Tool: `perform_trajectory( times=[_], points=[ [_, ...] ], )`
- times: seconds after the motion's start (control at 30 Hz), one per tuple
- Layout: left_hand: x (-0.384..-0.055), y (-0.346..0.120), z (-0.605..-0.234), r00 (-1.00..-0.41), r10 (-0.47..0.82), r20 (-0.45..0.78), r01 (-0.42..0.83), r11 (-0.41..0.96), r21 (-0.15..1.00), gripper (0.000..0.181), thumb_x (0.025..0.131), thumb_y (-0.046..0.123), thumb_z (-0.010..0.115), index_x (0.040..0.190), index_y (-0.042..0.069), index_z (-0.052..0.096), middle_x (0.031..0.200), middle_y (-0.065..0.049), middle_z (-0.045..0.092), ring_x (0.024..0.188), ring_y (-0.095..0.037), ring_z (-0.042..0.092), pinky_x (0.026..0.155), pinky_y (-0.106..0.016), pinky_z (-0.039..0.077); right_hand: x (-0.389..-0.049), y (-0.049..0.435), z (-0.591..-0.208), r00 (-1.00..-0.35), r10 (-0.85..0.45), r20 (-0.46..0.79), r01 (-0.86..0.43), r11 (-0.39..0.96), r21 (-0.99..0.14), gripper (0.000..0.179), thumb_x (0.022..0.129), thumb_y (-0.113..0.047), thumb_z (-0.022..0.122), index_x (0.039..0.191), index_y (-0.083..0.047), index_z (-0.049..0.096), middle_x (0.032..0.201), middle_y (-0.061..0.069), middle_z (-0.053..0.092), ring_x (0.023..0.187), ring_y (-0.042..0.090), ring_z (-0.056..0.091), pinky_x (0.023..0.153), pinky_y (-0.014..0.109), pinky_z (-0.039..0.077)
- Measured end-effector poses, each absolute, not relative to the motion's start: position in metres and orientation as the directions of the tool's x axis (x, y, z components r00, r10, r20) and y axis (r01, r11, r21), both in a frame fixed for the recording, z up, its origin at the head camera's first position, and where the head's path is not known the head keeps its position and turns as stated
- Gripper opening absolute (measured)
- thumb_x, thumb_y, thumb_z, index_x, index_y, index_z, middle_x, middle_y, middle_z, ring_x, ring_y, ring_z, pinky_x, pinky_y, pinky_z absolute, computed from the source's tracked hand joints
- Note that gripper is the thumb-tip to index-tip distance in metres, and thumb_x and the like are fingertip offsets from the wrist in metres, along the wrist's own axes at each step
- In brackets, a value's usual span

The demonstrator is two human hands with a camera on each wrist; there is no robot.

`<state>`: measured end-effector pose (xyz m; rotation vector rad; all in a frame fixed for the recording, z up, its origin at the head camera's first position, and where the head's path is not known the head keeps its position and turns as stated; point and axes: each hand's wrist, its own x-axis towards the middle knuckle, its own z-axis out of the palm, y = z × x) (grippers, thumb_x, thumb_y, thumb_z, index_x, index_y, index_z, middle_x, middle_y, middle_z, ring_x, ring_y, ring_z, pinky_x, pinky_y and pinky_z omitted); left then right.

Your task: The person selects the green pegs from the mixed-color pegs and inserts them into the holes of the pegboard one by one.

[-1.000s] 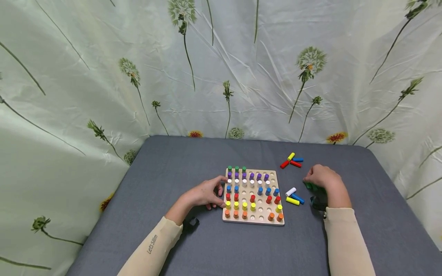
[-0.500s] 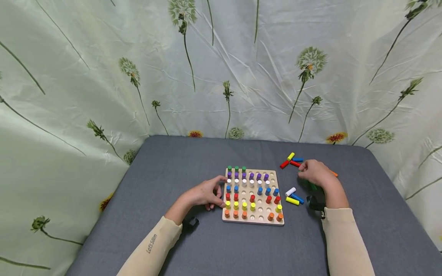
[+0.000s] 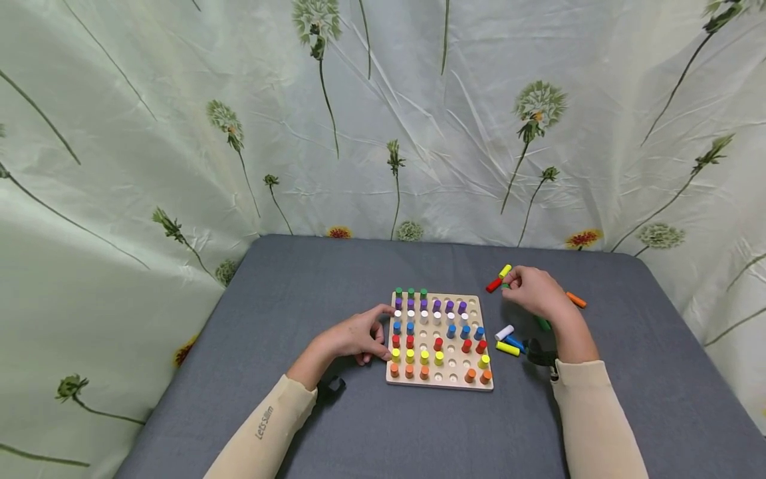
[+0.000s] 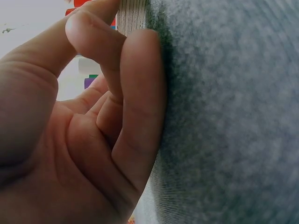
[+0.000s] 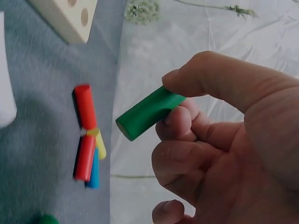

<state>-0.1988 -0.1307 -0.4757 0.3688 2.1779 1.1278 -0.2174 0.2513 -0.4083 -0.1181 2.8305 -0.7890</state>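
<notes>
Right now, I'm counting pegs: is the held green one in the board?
Out: the right hand pinches that green peg apart from the board.

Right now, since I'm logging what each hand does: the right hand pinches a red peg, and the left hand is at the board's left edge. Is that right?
Not quite: the right hand pinches a green peg, not a red one, as the right wrist view shows. The left hand is at the left edge of the board, as you said.

A pale flower-print cloth (image 3: 371, 120) hangs behind the grey table (image 3: 323, 279).
</notes>
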Motion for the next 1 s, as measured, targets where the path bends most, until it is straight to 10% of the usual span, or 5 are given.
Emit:
perform_trajectory(
  times=[1.0],
  points=[
    [-0.198,-0.133,-0.474,-0.732,0.541,-0.414,-0.052,0.561,0.826,0.083,0.089,0.011,0.087,0.155,0.02,0.038,0.078,-0.002,0.061,0.051,-0.013,0.057,0.048,-0.027,0.051,-0.239,0.174,-0.415,-0.942,-0.314,-0.121,-0.175,0.766,-0.619,0.019,0.094,-0.011,0.066,0.11,-0.001,0.065,0.092,0.008,0.062,0.075,0.018,0.052,0.07,0.032,0.044]
  ],
)
